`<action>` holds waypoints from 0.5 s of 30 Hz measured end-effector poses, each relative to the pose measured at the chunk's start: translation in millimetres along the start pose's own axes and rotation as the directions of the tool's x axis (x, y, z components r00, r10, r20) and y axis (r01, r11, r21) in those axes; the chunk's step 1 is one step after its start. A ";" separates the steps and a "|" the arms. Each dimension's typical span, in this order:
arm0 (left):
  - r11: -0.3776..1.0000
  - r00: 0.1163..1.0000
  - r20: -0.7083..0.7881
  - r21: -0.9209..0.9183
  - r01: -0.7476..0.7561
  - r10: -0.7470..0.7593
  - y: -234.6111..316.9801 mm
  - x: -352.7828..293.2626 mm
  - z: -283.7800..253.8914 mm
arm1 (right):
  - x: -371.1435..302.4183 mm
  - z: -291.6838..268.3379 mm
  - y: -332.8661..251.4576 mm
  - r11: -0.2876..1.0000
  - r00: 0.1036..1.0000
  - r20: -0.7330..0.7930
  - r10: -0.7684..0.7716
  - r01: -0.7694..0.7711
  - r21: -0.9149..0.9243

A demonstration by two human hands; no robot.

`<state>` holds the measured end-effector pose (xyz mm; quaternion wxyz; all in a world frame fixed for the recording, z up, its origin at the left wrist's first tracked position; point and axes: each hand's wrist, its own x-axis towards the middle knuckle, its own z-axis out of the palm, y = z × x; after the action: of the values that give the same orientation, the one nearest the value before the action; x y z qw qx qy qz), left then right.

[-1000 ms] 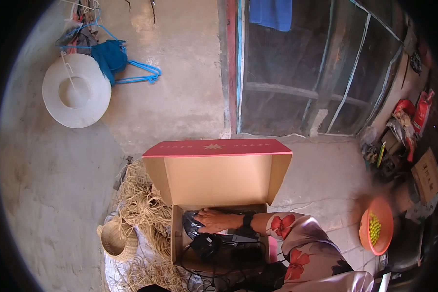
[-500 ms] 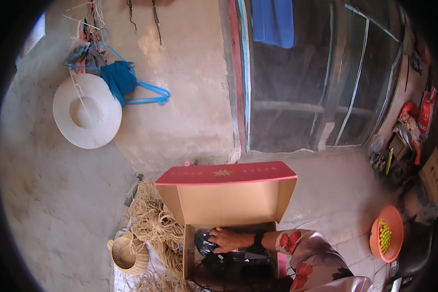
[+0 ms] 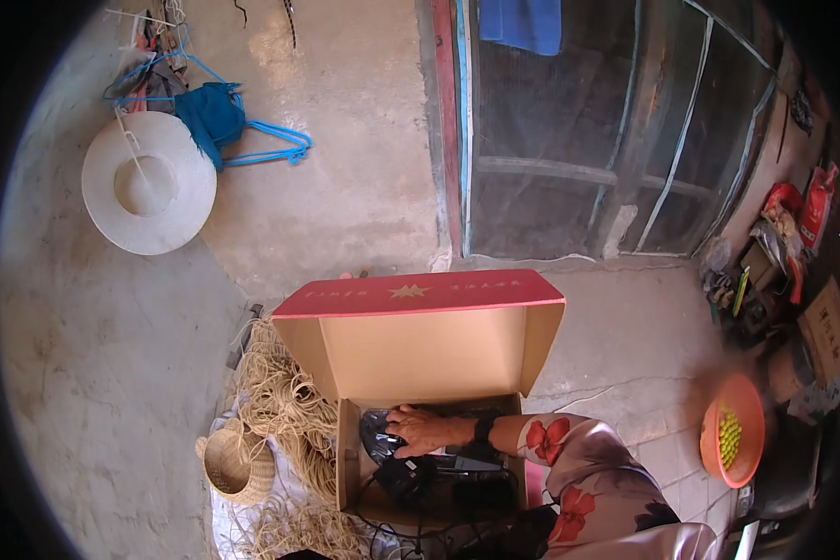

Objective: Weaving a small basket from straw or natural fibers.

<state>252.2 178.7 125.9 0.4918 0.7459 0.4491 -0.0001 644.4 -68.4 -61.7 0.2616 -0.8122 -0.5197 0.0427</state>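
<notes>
A cardboard box (image 3: 345,467) with a raised red lid (image 3: 420,293) stands in front of me. From the lower right my right arm, in a floral sleeve and with a dark wristband, reaches into it. My right hand (image 3: 429,431) lies over a shiny black plastic-wrapped bundle (image 3: 373,437) at the box's left side, its fingers stretched out and apart. Just below the fingers sits a black block-like thing (image 3: 404,479). Black cables (image 3: 383,537) run along the box's near edge. Another dark object (image 3: 481,491) lies at the right inside, its kind unclear. My left hand is not visible.
Left of the box are coils of straw-coloured cord (image 3: 289,401) and a small woven basket (image 3: 238,464) on a white sheet. An orange basin (image 3: 709,439) with small yellow-green fruits stands at the right. A pale hat (image 3: 182,210) and blue hangers (image 3: 275,140) hang on the wall.
The view has shifted, so the box, wall and hat sit higher and slightly further left in the picture. My right hand stays over the black bundle inside the box.
</notes>
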 end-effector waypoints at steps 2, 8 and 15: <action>1.000 1.000 -0.007 0.002 -0.001 0.001 -1.7 -2.5 -1.5 | 0.6 1.6 1.6 1.000 0.999 0.024 -0.023 0.023 -0.004; 1.000 0.999 -0.034 0.012 0.016 -0.015 -9.5 -16.5 -9.1 | 6.8 -19.0 -12.0 0.998 0.981 0.186 0.058 -0.055 -0.017; 1.000 0.998 -0.055 0.009 0.021 -0.020 -17.2 -30.0 -14.0 | 7.7 -28.5 -16.8 0.992 0.949 0.293 0.117 -0.123 0.003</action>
<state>216.6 170.8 133.8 0.4757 0.7433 0.4701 0.0131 643.8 -67.2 -27.7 0.1873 -0.8243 -0.5017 0.1837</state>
